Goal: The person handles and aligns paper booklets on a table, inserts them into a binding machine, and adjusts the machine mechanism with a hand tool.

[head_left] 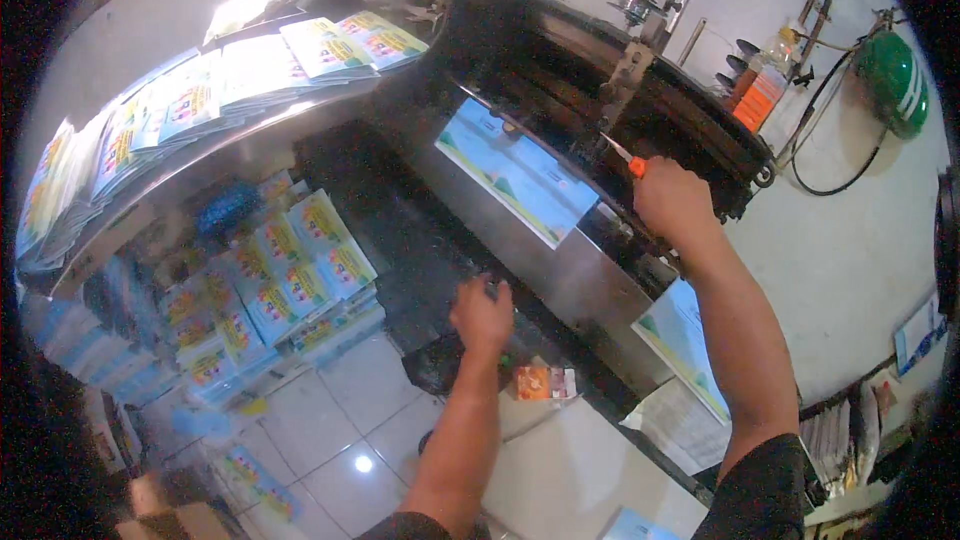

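Right hand: grasping orange tool, point toward machine, beyond the bed's far edge | Left hand: half-curled beside the near edge; I cannot tell what it holds | Sheet: along far edge | Good practice: steady wrist, point clear of sheet.

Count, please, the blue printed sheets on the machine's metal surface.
2 visible: one blue sheet in the middle, left of the right hand; another blue sheet lower, partly hidden behind the right forearm. More may lie underneath.
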Tool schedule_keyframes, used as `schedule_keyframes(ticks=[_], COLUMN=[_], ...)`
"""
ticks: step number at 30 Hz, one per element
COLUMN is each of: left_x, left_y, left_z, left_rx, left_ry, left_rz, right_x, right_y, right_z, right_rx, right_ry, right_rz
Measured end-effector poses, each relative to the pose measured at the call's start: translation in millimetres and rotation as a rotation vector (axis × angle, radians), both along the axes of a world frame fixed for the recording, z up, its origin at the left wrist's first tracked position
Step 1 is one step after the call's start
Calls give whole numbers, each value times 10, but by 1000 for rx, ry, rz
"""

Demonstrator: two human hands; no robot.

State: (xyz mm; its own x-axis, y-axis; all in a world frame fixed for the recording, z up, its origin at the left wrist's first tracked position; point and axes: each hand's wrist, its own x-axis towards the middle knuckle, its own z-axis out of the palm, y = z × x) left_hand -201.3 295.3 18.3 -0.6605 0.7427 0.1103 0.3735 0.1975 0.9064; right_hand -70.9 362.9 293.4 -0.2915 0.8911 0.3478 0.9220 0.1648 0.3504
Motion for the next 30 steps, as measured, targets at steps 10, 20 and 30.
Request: schedule_keyframes(ticks=[10,20,30], left_x=[1,-7,0], left_y=[-12,-7,-6], left_z=[14,21,36], left_rx=[20,-19,2], left_ry=[-7,-18,-20], left_rz=[9,-7,-12], right_x=[3,47,-12], right_y=[77,212,144], right_z=[58,40,58], right_rx=[-26,47,-69], right_ry=[17,-7,41], right_rz=[14,67,-66])
